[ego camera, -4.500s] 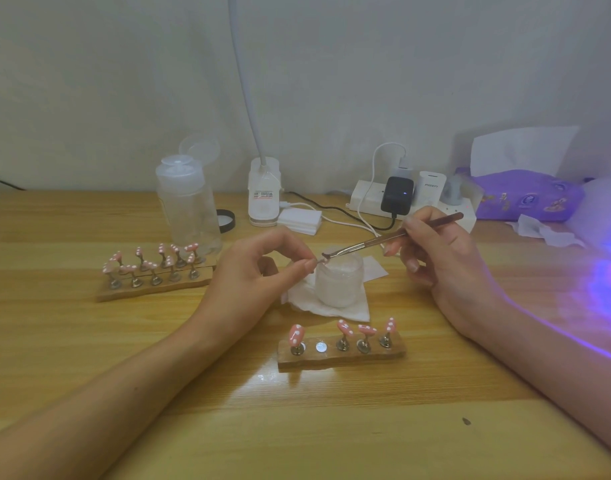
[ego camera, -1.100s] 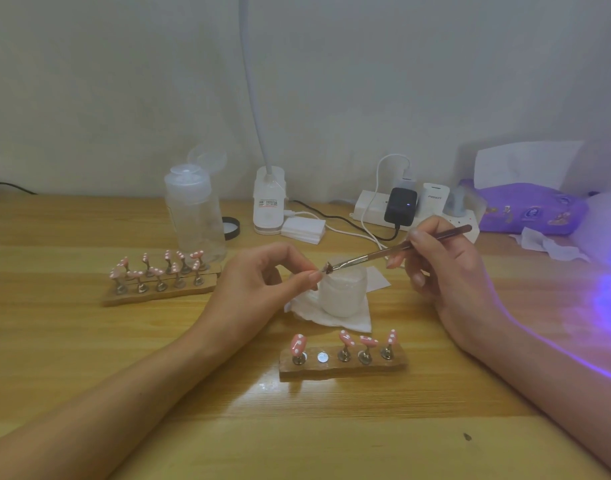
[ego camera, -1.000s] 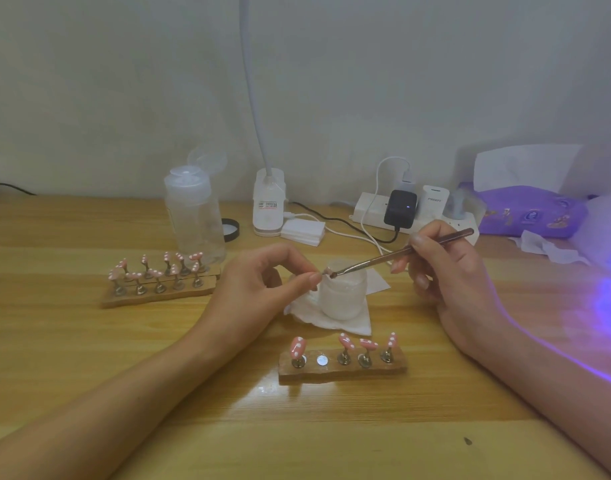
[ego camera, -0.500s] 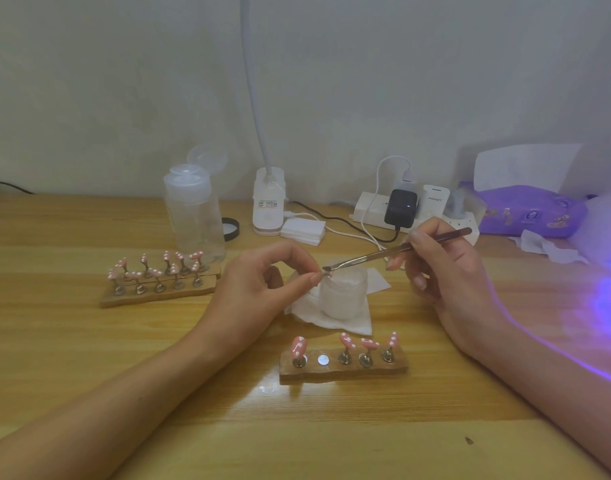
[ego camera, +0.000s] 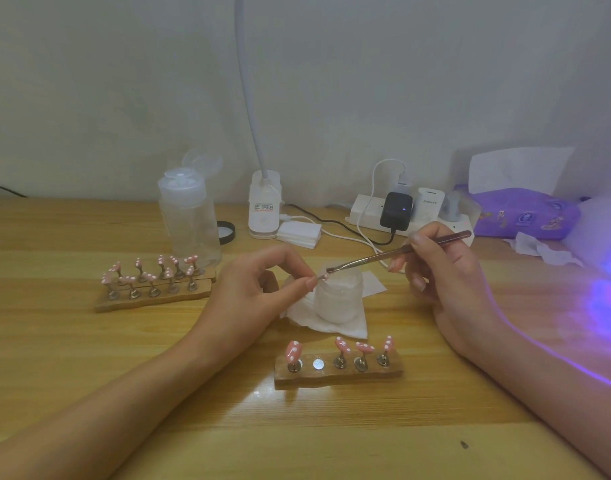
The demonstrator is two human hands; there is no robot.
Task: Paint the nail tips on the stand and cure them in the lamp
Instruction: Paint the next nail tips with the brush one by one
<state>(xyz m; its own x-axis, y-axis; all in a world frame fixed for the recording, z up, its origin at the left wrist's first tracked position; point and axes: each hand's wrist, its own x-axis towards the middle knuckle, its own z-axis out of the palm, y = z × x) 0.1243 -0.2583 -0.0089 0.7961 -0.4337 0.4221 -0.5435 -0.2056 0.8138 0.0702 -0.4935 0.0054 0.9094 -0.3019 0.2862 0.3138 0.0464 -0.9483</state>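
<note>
Over the little white jar (ego camera: 338, 296), the left hand (ego camera: 259, 289) pinched one pink nail tip (ego camera: 323, 277) and the right hand (ego camera: 446, 271) held a thin brush (ego camera: 397, 252) against it. A shaky hand could smear the paint or drop the tip into the jar.

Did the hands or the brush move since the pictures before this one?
Hardly. The right hand only nudged the brush in tiny strokes over the nail tip that the left hand pinches above the white jar. Nothing was picked up or let go. The jar, the near stand and the far stand stayed put.
</note>
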